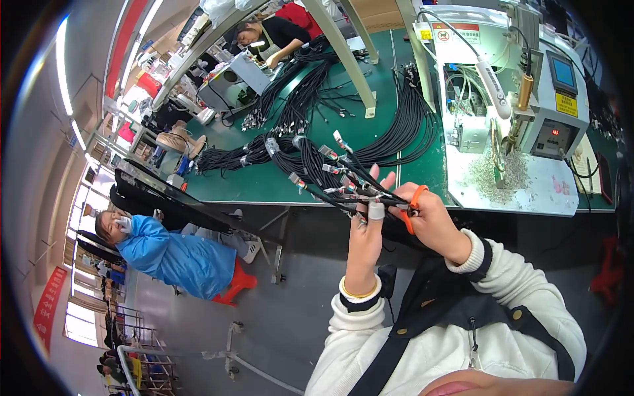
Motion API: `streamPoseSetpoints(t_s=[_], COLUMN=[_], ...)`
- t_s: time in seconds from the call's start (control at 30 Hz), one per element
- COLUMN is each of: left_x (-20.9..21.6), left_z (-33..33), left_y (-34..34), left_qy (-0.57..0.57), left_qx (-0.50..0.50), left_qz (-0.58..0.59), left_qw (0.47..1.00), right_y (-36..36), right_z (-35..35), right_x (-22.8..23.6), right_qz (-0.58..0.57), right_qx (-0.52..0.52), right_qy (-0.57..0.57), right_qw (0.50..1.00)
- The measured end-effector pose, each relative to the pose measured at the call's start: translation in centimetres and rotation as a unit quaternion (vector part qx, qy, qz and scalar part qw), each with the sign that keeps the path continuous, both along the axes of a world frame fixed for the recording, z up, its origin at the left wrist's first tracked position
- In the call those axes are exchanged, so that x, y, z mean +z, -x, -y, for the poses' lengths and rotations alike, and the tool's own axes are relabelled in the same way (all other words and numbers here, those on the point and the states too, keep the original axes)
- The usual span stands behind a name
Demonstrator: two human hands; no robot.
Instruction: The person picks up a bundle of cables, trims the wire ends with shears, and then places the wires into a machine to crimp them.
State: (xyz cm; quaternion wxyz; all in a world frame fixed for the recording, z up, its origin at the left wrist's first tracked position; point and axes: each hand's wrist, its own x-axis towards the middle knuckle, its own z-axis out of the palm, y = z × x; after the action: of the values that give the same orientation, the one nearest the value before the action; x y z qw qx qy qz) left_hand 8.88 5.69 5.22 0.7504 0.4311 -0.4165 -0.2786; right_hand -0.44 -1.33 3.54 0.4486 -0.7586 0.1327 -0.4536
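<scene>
My left hand (364, 247) is closed around a fanned bunch of black cables (322, 195), with a white cover on one fingertip. Small metal-and-white connectors, some with coloured wires, stick out at the cables' ends, up and to the left. In my right hand (436, 224) is a pair of orange-handled scissors (407, 223), its blades pointing toward the bunch beside my left fingers. Whether the blades touch a cable is hidden. Both hands are in front of the near edge of the green table (264, 191).
More bundled black cables (244, 153) lie across the table. To the right stands a machine (472, 135) with a soldering-type head, metal bits scattered on its white base (555, 188). A person in blue (178, 257) sits at left; another person (281, 33) works across the table.
</scene>
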Motion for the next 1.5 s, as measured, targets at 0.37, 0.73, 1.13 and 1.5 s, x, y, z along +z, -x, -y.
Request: streamPoseSetpoints(t_s=[0.37,0.73,1.13,1.5], left_x=[-0.4,-0.6,0.3,1.0], left_z=[-0.1,-0.2,-0.2,-0.6], left_y=[-0.3,-1.2,-1.3,-1.1], left_qy=[-0.039,-0.037,0.055,0.018], left_qx=[0.042,-0.001,-0.005,0.004], left_qz=[0.007,-0.009,-0.102,-0.022], left_qw=[0.998,0.999,0.993,1.0], right_y=[0.4,0.5,0.9,0.7], right_z=[0.2,0.5,0.8,0.9], right_x=[0.5,0.6,0.8,-0.1], right_qz=[-0.058,-0.003,-0.121,-0.124], right_qx=[-0.005,-0.009,-0.039,-0.023], right_qy=[-0.018,-0.056,-0.024,0.001], right_qw=[0.998,0.998,0.992,0.992])
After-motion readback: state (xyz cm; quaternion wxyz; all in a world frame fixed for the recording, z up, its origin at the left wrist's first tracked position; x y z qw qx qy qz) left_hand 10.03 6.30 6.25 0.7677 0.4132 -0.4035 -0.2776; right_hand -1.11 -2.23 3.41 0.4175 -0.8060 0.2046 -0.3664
